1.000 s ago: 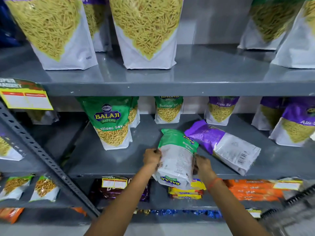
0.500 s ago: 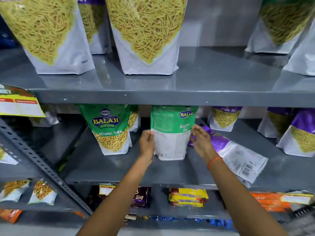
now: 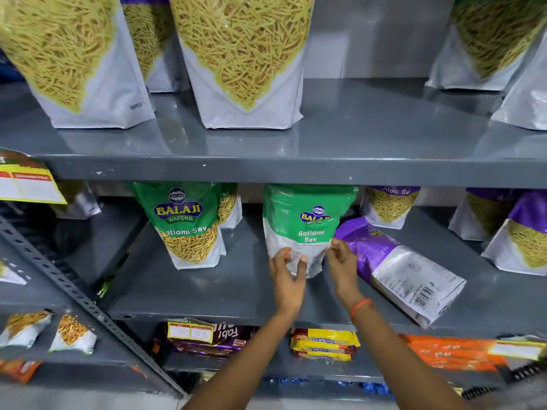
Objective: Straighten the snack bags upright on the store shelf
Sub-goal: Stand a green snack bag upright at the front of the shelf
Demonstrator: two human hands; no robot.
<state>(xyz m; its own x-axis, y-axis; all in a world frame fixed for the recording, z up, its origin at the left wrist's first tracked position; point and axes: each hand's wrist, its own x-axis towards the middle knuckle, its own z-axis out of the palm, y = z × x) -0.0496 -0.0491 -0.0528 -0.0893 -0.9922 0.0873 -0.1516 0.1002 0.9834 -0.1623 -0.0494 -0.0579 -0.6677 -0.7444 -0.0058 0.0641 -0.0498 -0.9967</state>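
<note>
Pinching the upright green bag (image 3: pixel 305 226), left hand (image 3: pixel 287 279) and right hand (image 3: pixel 340 264) reach forward.

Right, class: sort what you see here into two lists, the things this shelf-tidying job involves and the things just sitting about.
Part of the job:
- green Ratlami Sev bag, stood upright, back facing out
- left hand and right hand, both at its lower edge
- purple bag, lying flat beside it

Just sitting about:
- biscuit packs on the shelf below
- yellow price tag
</note>
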